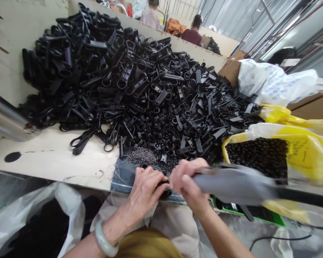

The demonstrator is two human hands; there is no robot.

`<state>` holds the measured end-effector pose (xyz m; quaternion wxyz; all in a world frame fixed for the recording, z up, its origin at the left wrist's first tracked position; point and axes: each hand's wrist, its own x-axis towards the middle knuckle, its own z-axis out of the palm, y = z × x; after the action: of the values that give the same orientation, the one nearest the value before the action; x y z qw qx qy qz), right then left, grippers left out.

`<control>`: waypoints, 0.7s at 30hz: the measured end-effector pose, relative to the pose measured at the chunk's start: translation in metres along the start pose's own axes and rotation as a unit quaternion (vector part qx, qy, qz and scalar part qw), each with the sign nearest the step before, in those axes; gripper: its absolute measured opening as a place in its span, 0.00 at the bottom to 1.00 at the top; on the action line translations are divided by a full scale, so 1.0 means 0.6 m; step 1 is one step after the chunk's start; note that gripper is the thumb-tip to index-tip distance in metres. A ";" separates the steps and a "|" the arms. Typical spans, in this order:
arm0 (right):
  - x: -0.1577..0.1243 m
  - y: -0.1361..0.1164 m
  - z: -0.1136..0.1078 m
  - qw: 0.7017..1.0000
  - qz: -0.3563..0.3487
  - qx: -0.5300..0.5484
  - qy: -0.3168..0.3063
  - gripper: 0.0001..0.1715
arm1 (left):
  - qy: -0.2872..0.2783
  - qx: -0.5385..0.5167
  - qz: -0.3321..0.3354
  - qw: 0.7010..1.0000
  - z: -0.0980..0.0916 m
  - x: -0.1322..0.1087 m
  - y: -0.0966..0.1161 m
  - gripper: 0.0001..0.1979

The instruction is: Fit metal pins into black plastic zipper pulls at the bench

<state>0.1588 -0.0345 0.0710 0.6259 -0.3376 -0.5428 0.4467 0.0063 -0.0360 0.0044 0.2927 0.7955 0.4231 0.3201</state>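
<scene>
My left hand (146, 190) is closed around a small black plastic part (165, 190) at the table's front edge, on a patch of blue denim cloth (123, 175). My right hand (188, 182) grips the grey handle of a power screwdriver (231, 182), whose tip end meets the black part between my hands. Just beyond my hands lies a small heap of tiny dark screws (145, 156). A jade-coloured bangle (103, 242) sits on my left wrist.
A huge pile of black plastic clips (129, 82) covers the plywood table (51, 157). A yellow bag (307, 150) of small black pieces stands at right, a green tray (266, 216) under it. A metal cylinder (5, 120) lies at left. Two people sit far behind.
</scene>
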 end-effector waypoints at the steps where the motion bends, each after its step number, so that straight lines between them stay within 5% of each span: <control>1: 0.001 -0.012 -0.003 0.999 -0.026 0.019 0.017 0.13 | -0.001 -0.002 0.002 1.000 0.000 -0.001 -0.001 0.06; 4: 0.003 -0.026 -0.017 0.996 -0.049 0.046 0.067 0.09 | 0.002 0.004 0.004 1.000 0.001 0.000 -0.001 0.02; 8: -0.012 0.014 -0.038 0.994 -0.022 0.041 0.102 0.09 | 0.014 0.013 0.006 1.000 0.001 0.001 0.001 0.03; 13: -0.031 0.054 -0.046 0.994 -0.013 0.027 0.101 0.10 | 0.029 0.010 0.013 0.999 -0.001 0.001 0.005 0.04; 21: -0.023 0.046 -0.034 0.993 -0.026 0.036 0.107 0.10 | 0.042 0.004 0.024 0.999 -0.001 -0.003 0.008 0.11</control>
<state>0.1732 -0.0359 0.0372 0.7038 -0.3462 -0.4647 0.4109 0.0073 -0.0397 0.0075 0.2636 0.7925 0.4170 0.3584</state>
